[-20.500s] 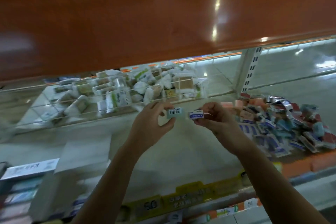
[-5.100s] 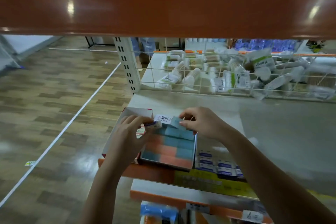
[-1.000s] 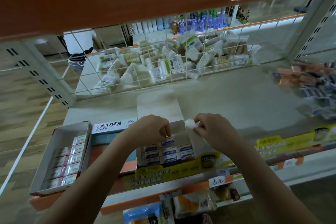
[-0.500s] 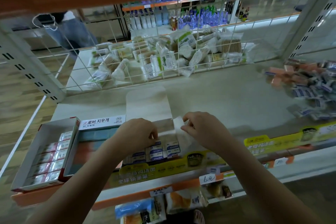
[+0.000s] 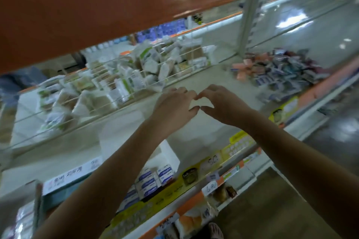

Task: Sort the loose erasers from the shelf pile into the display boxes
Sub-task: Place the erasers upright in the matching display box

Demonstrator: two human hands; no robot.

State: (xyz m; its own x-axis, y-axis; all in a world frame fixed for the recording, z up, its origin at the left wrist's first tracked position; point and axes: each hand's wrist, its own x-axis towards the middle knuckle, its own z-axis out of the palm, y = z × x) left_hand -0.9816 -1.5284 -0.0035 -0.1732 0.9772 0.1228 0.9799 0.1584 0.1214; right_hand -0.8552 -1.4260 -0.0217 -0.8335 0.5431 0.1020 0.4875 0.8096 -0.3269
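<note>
far left of the eraser pile point(image 5: 279, 72), at the shelf's point(image 5: 194, 132) front lip, sat the red-edged box point(image 5: 29, 217) and the blue box with the white label point(image 5: 71, 175); both blurred, contents unclear. next toward the pile, the white display box point(image 5: 155, 172) held rows of blue-and-white sleeved erasers, lid flap up.

left hand point(image 5: 172, 106) and right hand point(image 5: 221, 104) hovered over the bare shelf between the white display box and the pile, fingertips almost meeting. fingers loosely bent, looked empty, nothing pinched that i could make out; motion blur, so low confidence.

the pile lay at the right end of the shelf, well apart from both hands: mixed pink blocks and blue/white sleeved pieces, jumbled.

judgement: erasers light, small, slightly rubbery, not fragile. paper sleeves may slip, so pinch across the long sides, thumb against fingers. pile is loose, so expect neighbours to shift when one is pulled.
</note>
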